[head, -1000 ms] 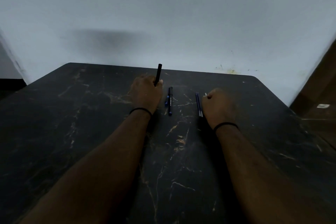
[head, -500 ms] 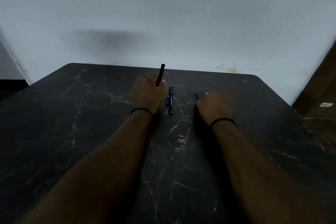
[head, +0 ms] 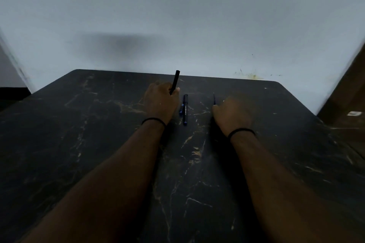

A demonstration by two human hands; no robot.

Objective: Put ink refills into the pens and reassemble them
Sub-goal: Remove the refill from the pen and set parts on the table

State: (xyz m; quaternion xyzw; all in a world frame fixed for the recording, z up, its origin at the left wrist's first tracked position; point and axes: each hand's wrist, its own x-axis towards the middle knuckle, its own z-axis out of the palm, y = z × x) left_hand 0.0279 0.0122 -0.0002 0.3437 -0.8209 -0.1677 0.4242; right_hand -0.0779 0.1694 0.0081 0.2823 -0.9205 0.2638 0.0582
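Note:
My left hand (head: 161, 102) grips a black pen barrel (head: 175, 81) that sticks up and away from the fist. Just to its right a second pen (head: 185, 109), black with blue ends and white lettering, lies flat on the black marble table (head: 98, 134). My right hand (head: 232, 113) is curled over the thin blue refills (head: 214, 99), whose far tips poke out beyond the knuckles. The fingers look closed on them, though the hand hides the grip. Each wrist wears a dark band.
A pale wall rises right behind the table's far edge. A brown wooden surface (head: 347, 92) stands at the right, past the table's corner. Bare tabletop spreads left of my left hand and in front of both forearms.
My right hand slid left over the refills and covered most of them, then lifted slightly. The barrel in my left hand tilted a little to the right.

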